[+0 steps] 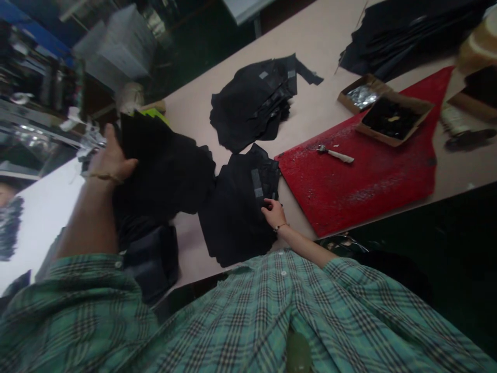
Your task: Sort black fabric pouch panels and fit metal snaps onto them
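With handling apparently midway, the left hand (107, 159) is clasping a black layered fabric stack (166, 168) at centre-left, the right hand (275, 213) is pinching a black strip-edged cloth pile (233, 212) at lower centre, and a similar black pile (248, 101) is lying unheld at upper centre.

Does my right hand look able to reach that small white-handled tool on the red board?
Likely yes: the right hand, at the black fabric, is near the red board, with nothing visible blocking the tool.
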`<state>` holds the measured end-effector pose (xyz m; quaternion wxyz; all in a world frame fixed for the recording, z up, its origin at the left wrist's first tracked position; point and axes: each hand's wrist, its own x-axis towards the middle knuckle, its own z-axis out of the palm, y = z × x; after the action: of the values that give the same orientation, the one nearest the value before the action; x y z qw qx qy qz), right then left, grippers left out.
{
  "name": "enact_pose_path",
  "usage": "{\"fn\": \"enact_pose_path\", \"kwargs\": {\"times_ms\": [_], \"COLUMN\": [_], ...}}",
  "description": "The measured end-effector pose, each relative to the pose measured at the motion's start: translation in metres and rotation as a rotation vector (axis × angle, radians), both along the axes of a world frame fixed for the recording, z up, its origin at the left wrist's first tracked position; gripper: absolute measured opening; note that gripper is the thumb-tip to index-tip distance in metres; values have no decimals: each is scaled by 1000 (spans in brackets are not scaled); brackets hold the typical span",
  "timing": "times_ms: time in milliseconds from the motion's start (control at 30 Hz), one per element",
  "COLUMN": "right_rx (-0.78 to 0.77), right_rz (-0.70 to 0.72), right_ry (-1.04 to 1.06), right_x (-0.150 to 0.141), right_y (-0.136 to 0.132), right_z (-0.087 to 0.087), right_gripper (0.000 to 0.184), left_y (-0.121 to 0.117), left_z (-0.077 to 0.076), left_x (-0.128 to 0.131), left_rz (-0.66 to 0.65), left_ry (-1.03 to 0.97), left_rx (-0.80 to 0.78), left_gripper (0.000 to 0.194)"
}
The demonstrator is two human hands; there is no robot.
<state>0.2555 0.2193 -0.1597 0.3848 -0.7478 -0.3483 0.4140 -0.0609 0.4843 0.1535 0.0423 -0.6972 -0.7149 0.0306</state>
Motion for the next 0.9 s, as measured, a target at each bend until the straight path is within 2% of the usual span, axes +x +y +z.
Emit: {"fn": "enact_pose_path", "kwargs": {"times_ms": [33,67,100,133,200,333,400,467,533,600,633,700,767,833,900], "right_rx": [-2,-4,-10,-19,-39,-55,-58,-70,-89,-93,-74,20,128,175,161], "right_rz": [0,1,3,6,12,5,-16,-43,-77,-112,-117,-56,97,271,371], "right_ry": [-10,-14,-16,-20,-41,-73,-47,-7,25,50,64,118,236,373,448], "right_x": [2,4,5,6,7,8,8,10,10,8,6,-3,-14,-25,-30], "right_y": [2,3,5,6,8,11,14,18,22,25,26,26,24,18,11], "right_z": [-1,-2,-2,-3,-5,-8,-8,-5,1,9,15,28,40,49,51], "right_gripper": [41,43,44,45,47,47,46,46,44,41,39,37,38,41,39], "left_y": [7,12,15,17,21,22,11,-15,-55,-102,-123,-154,-168,-165,-154], "left_z": [13,18,16,7,-26,-117,-156,-189,-216,-237,-245,-257,-263,-263,-253], "left_x": [-7,-10,-10,-7,2,22,38,65,102,142,161,190,202,194,168], "left_rz": [45,67,66,47,1,50,71,19,-115,-229,-227,-117,44,153,192], "left_ry": [66,111,127,99,15,-33,-42,-116,-294,-575,-715,-936,-1036,-1015,-899], "left_rx": [72,122,148,159,110,-177,-280,-281,-264,-394,-454,-536,-573,-585,-549], "left_gripper": [101,91,81,70,55,48,44,41,36,31,32,39,43,40,33]}}
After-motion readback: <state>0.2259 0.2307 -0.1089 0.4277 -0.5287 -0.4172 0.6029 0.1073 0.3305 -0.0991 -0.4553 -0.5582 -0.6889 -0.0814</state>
